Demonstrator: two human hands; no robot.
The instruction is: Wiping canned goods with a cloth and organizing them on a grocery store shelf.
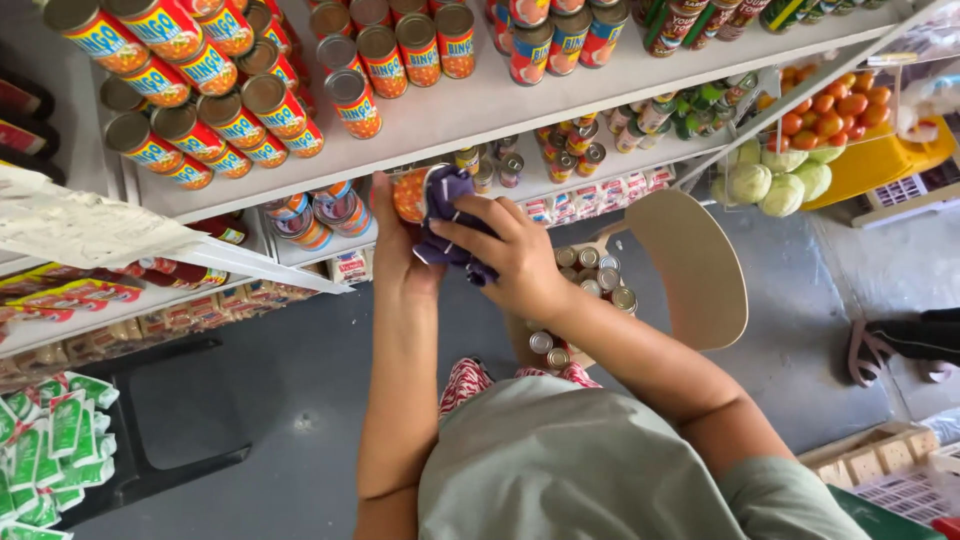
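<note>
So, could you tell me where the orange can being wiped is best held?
Judging by its pose, grip the orange can round its cylindrical side wall from the left, as the left hand does; the right hand presses the purple cloth on its right.

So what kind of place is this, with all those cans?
Most likely a small grocery shop. White shelves hold rows of orange-labelled cans, and cabbages and tomatoes sit in trays. The left hand holds a can while the right hand presses a purple cloth on it.

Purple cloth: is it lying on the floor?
No, the purple cloth is pressed by the right hand against a can in the left hand.
</note>
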